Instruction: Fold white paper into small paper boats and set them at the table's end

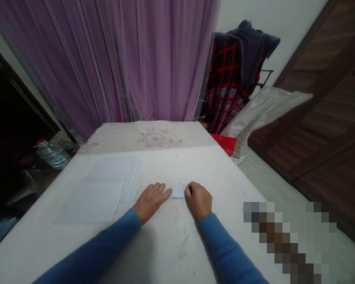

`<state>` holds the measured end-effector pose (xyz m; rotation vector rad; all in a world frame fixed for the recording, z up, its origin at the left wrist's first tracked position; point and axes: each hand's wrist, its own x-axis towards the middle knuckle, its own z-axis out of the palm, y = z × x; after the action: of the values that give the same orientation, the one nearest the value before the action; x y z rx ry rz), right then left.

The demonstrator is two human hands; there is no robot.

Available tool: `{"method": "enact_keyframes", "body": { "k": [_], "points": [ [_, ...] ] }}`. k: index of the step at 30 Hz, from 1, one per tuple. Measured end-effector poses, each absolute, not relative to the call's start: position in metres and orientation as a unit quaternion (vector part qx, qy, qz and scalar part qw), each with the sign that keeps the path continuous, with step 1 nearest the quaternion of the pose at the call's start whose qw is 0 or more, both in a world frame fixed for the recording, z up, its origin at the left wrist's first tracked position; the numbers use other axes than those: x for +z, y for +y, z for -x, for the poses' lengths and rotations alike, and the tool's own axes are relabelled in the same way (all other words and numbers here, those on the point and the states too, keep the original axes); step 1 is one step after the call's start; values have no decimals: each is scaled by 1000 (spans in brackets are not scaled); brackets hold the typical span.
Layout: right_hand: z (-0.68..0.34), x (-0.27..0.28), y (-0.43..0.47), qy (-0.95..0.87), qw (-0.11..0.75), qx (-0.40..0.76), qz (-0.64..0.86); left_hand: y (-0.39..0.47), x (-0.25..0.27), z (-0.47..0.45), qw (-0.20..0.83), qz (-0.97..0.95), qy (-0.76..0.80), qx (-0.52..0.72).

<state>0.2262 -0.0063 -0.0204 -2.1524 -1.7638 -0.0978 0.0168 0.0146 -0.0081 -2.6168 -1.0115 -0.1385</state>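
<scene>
A small strip of folded white paper [178,192] lies on the white tabletop between my hands. My left hand [152,200] rests palm down at its left end, fingers stretched out, the thumb reaching onto the paper. At the right end my right hand [200,199] has its fingers curled in and closed on the paper's edge. Both ends of the strip are partly covered by the hands. Left of my left hand lie several flat sheets of white paper [94,193], overlapping, one with a rough edge.
The table [177,252] has a flowered cover [121,136] at its far end. Purple curtains [165,59] hang behind it. A plastic bottle [51,154] stands off the left side. To the right are draped clothes [225,83], a plastic sheet [263,106] and a red bag [226,144].
</scene>
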Motion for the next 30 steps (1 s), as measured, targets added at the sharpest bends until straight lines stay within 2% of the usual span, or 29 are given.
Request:
{"method": "enact_keyframes", "body": {
  "k": [5,17,20,24,30],
  "points": [
    [-227,-19,-5,-616,174,-20,768,17,-3,-12,149,949,-277,5],
    [-228,-15,-5,-616,182,3,767,13,7,-4,55,951,-303,14],
    [-229,-17,-7,-606,218,20,765,12,7,-2,42,949,-311,1],
    [-231,-20,-18,-670,313,4,673,12,3,0,42,951,-307,-26],
    [-229,-21,-28,-795,297,5,529,3,4,-7,14,916,-394,-70]
  ]
}}
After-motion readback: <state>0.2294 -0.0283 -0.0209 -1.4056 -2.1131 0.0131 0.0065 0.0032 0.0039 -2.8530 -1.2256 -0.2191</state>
